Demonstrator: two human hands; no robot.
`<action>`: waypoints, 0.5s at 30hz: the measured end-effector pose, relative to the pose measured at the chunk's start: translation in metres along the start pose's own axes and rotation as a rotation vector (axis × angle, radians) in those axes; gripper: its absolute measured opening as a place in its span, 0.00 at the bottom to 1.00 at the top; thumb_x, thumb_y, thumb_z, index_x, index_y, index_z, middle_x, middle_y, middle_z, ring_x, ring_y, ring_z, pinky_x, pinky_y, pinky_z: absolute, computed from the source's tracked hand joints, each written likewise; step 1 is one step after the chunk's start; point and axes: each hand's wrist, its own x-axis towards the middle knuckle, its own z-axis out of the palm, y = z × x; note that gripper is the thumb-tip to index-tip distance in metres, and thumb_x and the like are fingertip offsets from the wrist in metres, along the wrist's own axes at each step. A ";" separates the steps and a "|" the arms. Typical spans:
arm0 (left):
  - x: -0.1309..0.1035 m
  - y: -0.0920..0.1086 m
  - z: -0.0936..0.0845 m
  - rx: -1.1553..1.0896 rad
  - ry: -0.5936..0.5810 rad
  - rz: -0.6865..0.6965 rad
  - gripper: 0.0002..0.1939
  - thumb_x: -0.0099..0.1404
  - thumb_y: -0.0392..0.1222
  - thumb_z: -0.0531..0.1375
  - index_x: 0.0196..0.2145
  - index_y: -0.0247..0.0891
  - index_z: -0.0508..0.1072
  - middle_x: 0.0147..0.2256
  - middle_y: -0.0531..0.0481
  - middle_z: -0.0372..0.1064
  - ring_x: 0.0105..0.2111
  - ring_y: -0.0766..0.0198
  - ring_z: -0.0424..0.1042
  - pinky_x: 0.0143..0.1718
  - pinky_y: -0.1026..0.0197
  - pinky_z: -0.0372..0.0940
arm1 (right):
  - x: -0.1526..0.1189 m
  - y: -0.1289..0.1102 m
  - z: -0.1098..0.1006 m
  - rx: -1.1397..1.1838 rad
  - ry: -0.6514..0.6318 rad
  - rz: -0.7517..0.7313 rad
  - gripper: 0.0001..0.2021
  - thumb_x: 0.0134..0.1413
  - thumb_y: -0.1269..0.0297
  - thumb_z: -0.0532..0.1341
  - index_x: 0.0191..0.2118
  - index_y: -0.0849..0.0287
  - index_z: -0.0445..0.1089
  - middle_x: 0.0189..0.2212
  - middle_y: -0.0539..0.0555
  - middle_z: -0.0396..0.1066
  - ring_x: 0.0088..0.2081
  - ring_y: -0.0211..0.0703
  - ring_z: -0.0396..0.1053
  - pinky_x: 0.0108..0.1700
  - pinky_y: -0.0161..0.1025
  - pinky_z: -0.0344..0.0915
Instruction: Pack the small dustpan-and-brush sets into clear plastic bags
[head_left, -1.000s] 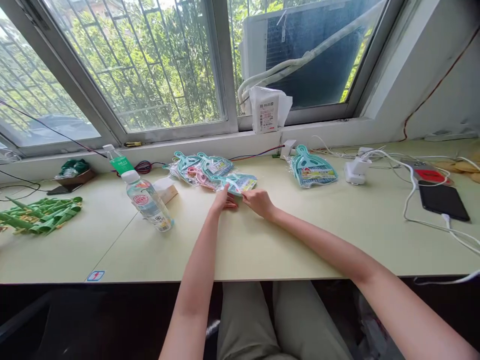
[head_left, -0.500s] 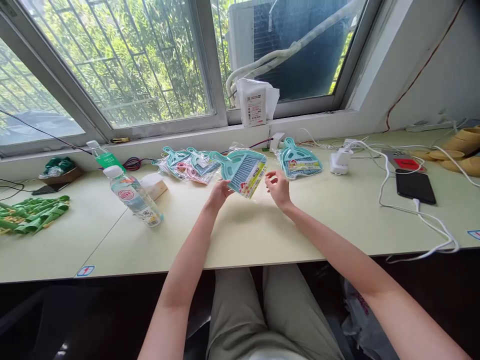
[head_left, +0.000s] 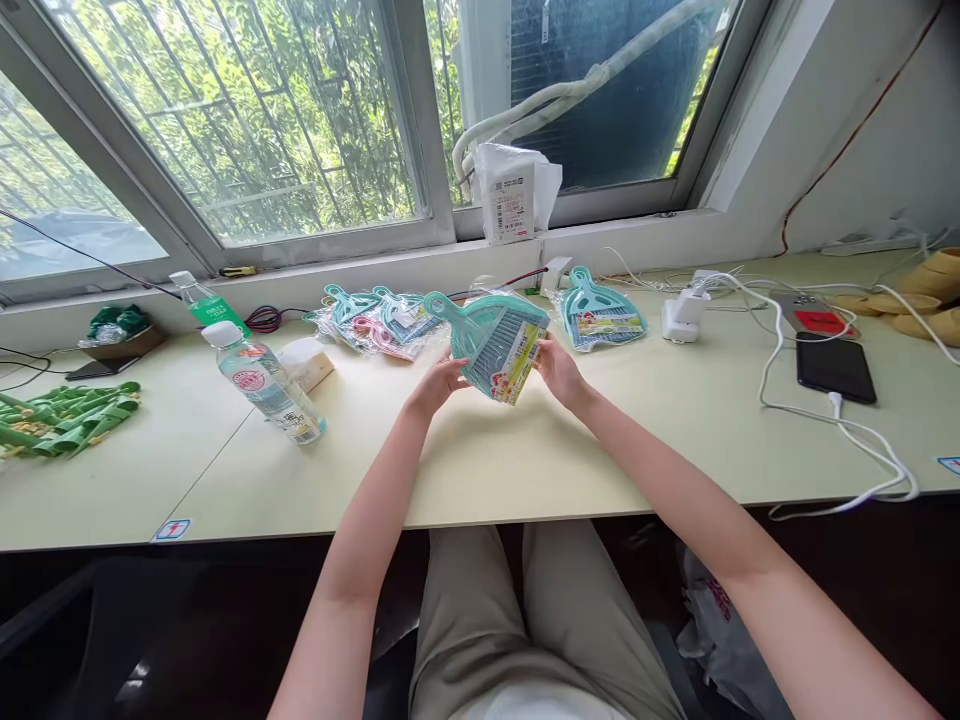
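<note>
Raised over the table (head_left: 517, 470) is a teal mini dustpan and brush set (head_left: 487, 340) with grey bristles and a yellow printed label, in clear wrapping. My left hand (head_left: 439, 388) grips its lower left edge. Around its right edge, by the label, my right hand (head_left: 559, 372) is closed, with some fingers hidden behind the set. A similar wrapped teal set (head_left: 600, 312) lies just right of my right hand. To the left, more wrapped teal sets (head_left: 356, 315) lie together, with a pink one (head_left: 386, 338) among them.
Two plastic bottles, a clear one (head_left: 266, 385) and a green-labelled one (head_left: 210, 305), stand at left near green rolled pieces (head_left: 71, 418). At right are a white charger (head_left: 681, 318), a black phone (head_left: 834, 368) and loose white cables (head_left: 874, 440). A white package (head_left: 512, 205) rests on the sill.
My right hand has moved in and taken hold of the dustpan set's right edge. The set is now between both hands, slightly lower and more to the right.
</note>
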 end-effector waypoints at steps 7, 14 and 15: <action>-0.004 0.002 -0.005 0.140 -0.070 -0.038 0.33 0.62 0.62 0.59 0.61 0.46 0.64 0.52 0.43 0.73 0.53 0.50 0.72 0.54 0.44 0.67 | 0.001 0.011 -0.005 -0.041 0.029 0.028 0.30 0.30 0.56 0.76 0.43 0.51 0.65 0.41 0.50 0.75 0.45 0.47 0.73 0.49 0.50 0.72; 0.016 -0.007 -0.010 0.130 0.377 -0.078 0.27 0.59 0.66 0.60 0.39 0.37 0.75 0.37 0.41 0.78 0.44 0.51 0.76 0.46 0.50 0.71 | 0.003 0.008 -0.004 -0.156 0.111 0.041 0.29 0.29 0.55 0.77 0.40 0.54 0.67 0.34 0.51 0.76 0.37 0.47 0.76 0.42 0.50 0.76; 0.017 -0.006 -0.014 0.106 0.461 -0.059 0.26 0.59 0.65 0.61 0.37 0.37 0.75 0.36 0.42 0.78 0.42 0.53 0.77 0.45 0.51 0.71 | 0.002 0.007 -0.002 -0.172 0.095 0.056 0.28 0.29 0.56 0.77 0.40 0.55 0.68 0.34 0.52 0.77 0.37 0.48 0.76 0.42 0.51 0.76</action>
